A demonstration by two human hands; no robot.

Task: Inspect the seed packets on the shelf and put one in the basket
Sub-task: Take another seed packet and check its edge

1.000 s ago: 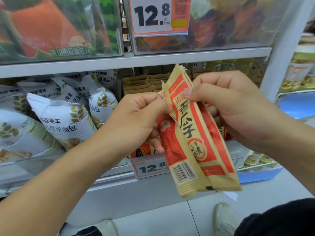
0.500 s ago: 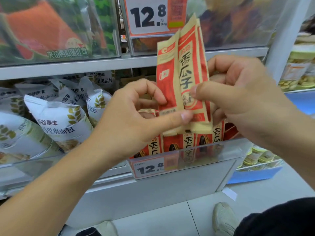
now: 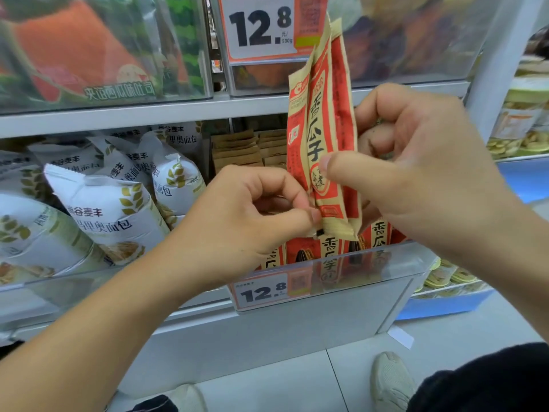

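Pinched between my right hand's thumb and curled fingers, the seed packets stood upright in front of the shelf, above the bin they belong to. My left hand nipped the bottom corner of the same bundle between thumb and forefinger. I counted two packets at least, perhaps three. They looked light, thin and papery, with loose seeds inside, so I judged a flat pinch across the middle safest; the sealed ends would bend and the packets could slide apart. The front read 香瓜子 in black on a red band over kraft paper. Matching packets stood in the bin, behind a price tag marked 12.8. White bread bags to the left read 谷麦丰. No basket showed.
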